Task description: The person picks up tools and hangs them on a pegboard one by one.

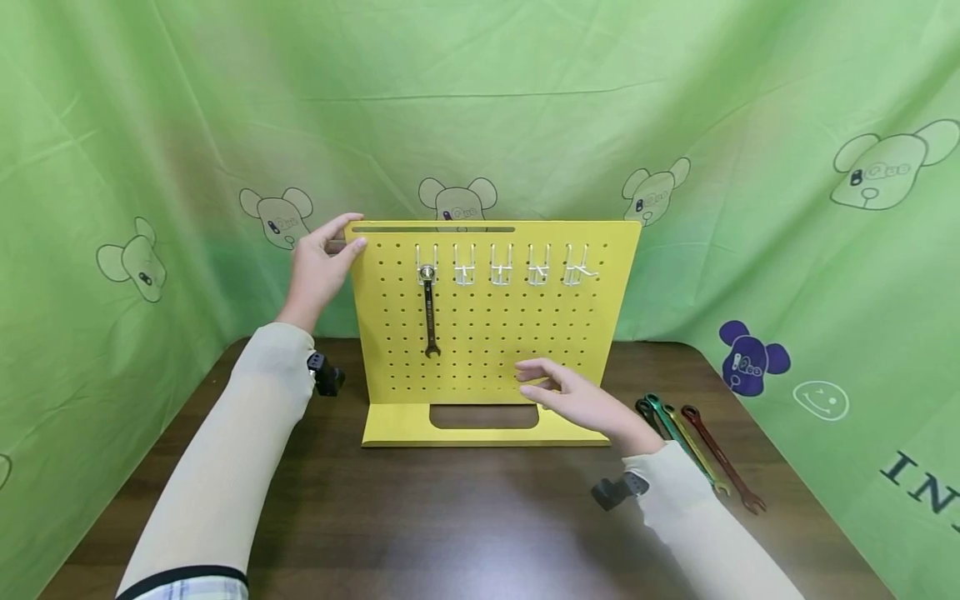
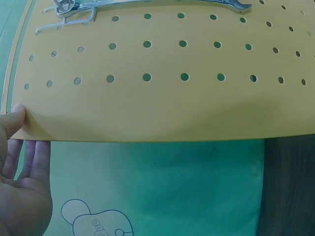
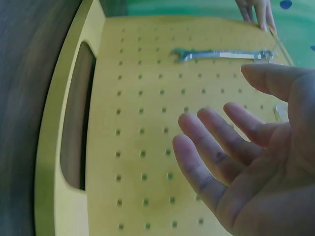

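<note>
Right hand (image 1: 573,400) covers some pegboard (image 1: 495,333); sleeve (image 1: 697,508) partly hides 1 dark wrench (image 1: 655,422).

Left arm (image 1: 228,446): reaches forward from the lower left of the head view, pale sleeve (image 1: 281,350) ending at the wrist. Left hand (image 1: 318,267): raised well above the right one, in a pinching grip. Thumb (image 2: 14,122) lies opposite the fingers (image 2: 41,160), which are seen only in part from the wrist.

Right arm (image 1: 708,521): enters from the lower right, angled inward, sleeved likewise to the wrist. Right hand (image 1: 577,398): held out with fingertips directed leftward in the head view. Its palm faces the wrist camera; four fingers parted, slightly bent and relaxed; thumb standing apart from them.
</note>
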Motion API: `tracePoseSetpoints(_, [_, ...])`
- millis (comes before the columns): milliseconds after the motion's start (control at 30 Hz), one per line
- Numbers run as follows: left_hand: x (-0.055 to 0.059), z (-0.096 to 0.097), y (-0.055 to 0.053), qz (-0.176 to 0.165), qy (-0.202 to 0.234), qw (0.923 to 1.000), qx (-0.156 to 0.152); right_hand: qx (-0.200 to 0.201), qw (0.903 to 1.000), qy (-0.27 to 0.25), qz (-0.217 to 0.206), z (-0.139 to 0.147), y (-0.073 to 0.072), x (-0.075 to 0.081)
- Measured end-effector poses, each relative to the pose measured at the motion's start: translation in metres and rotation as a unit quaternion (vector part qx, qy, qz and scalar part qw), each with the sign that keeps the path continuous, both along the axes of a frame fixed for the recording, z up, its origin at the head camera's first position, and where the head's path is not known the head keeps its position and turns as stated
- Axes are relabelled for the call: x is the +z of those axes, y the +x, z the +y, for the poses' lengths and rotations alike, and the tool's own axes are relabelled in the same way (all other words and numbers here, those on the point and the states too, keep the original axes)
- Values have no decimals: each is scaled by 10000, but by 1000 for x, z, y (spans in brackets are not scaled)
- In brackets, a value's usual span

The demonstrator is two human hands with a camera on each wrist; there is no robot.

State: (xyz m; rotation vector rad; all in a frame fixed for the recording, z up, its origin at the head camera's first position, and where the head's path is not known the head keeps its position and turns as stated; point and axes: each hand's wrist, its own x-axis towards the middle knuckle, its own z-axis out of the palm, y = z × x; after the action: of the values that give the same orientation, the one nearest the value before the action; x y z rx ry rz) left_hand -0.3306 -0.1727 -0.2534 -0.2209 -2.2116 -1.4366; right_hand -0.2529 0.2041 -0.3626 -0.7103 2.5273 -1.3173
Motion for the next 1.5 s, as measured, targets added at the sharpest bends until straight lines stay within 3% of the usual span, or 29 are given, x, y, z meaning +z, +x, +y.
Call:
tracePoseSetpoints(367, [-2,-1,-3,-56,1,10000,23,-294,9991,270,120,62,18,-10])
tracePoseSetpoints(867, [-1,0,-2,-65,-18,10000,47,-1015,9941,143,-350,138,37,-25])
tracePoseSetpoints(1033, [-1,0,-1,-28,-3,10000,41,-1356,9886,129,-641,157,39,-38])
tracePoseSetpoints(1267, [-1,0,-1,-8,-22,10000,69,-1802,9779,503,-933,179,38,-57])
tracePoseSetpoints(1500, [-2,-1,-3,29,-82,9999,80,-2102,9689,578,-1171,186,36,-66])
